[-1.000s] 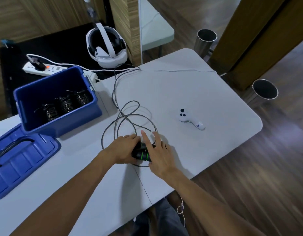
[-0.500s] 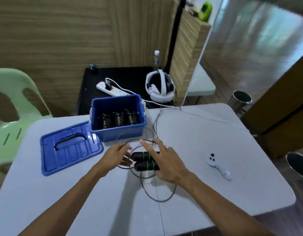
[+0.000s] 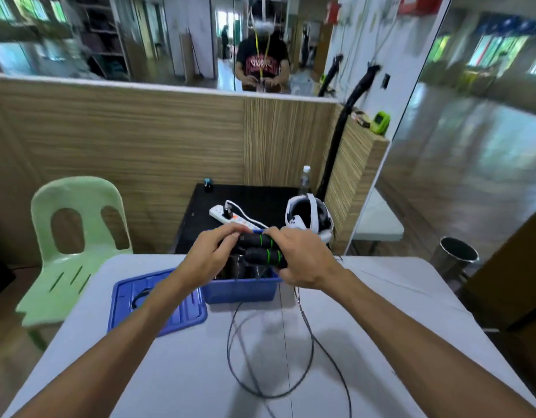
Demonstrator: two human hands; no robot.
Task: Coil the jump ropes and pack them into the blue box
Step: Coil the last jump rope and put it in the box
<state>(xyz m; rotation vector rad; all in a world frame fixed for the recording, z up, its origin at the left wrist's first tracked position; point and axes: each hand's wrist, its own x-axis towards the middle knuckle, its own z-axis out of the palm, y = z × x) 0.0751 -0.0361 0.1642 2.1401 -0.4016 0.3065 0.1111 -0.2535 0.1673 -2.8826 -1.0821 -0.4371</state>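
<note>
Head view is showing both hands raised at twelve o'clock over the blue box (image 3: 242, 289) — left hand (image 3: 211, 257) and right hand (image 3: 302, 260) clamping the paired jump-rope handles (image 3: 260, 248). The cord (image 3: 271, 351) is trailing uncoiled toward six o'clock — winding comes next. The coils already in the box are mostly hidden.

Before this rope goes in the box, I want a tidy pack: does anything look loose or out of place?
Yes. Both hands, left hand and right hand, hold the two handles together over the blue box, but the rope is not coiled: it hangs in loose loops onto the table. The box lid lies beside the box.
</note>
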